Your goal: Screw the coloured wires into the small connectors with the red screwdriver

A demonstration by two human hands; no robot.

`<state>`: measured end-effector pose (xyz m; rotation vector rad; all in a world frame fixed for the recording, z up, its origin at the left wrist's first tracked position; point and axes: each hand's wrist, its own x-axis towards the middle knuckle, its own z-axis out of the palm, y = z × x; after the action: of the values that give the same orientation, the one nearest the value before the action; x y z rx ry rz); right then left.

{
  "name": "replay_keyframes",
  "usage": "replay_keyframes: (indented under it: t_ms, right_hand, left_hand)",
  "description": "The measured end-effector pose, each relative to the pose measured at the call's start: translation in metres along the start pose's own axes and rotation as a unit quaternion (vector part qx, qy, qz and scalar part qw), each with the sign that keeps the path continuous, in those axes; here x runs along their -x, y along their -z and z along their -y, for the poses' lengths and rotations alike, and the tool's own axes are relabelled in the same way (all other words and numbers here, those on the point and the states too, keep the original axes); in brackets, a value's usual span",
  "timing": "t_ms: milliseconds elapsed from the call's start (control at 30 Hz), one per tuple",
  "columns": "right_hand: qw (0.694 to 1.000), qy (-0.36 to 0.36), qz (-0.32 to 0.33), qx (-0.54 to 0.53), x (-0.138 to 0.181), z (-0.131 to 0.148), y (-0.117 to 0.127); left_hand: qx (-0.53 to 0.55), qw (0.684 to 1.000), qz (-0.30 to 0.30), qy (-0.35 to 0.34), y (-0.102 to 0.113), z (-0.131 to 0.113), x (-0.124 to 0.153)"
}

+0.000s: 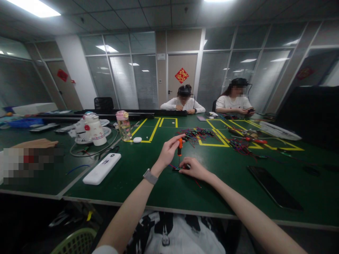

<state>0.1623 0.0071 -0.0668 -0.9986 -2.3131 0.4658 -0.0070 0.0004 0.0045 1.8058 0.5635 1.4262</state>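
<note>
The left hand point(168, 152) has a closed grip on an upright, orange-and-black-handled screwdriver point(180, 149); the right hand point(195, 168) pinches a small, wired circuit board point(176, 169) on the green worktop point(127, 173). Tilting could skid the tip sideways.

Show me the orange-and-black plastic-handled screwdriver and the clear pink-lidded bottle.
Orange-and-black plastic-handled screwdriver point(179, 151): head view, on its handle.
Clear pink-lidded bottle point(124, 127): head view, on its body.

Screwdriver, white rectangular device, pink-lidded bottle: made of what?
Screwdriver: two-tone handle suggests plastic or rubber; thin shaft, probably metal, finish unclear. White rectangular device: likely smooth plastic, given its evenly white, rounded shell. Pink-lidded bottle: see-through body, so clear plastic or glass.
</note>
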Motion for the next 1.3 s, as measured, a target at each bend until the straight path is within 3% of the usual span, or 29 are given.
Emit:
replay_keyframes:
  t_ms: [133,433,733,1000,1300]
  right_hand:
    - [1.000,-0.001,0.001,0.002,-0.0002,-0.0005,-0.0003]
    - [1.000,0.003,-0.005,-0.005,-0.0001,-0.0004,-0.0014]
    - [1.000,0.003,-0.003,-0.006,-0.0005,-0.0015,-0.0014]
    - [1.000,-0.008,-0.013,-0.026,0.0001,0.0015,-0.0020]
    - [1.000,0.004,-0.021,0.018,0.0008,-0.0003,-0.0032]
  left_hand:
    - [-0.001,1.000,0.003,-0.008,-0.0011,-0.0019,0.0008]
    - [-0.101,0.993,-0.050,-0.042,-0.0020,-0.0009,0.0015]
    - [-0.006,1.000,-0.028,0.004,-0.0016,-0.0060,-0.0002]
    - [-0.074,0.993,-0.085,-0.030,-0.0010,0.0002,-0.0002]
    - [-0.040,0.997,-0.055,-0.038,0.0006,-0.0032,-0.0009]
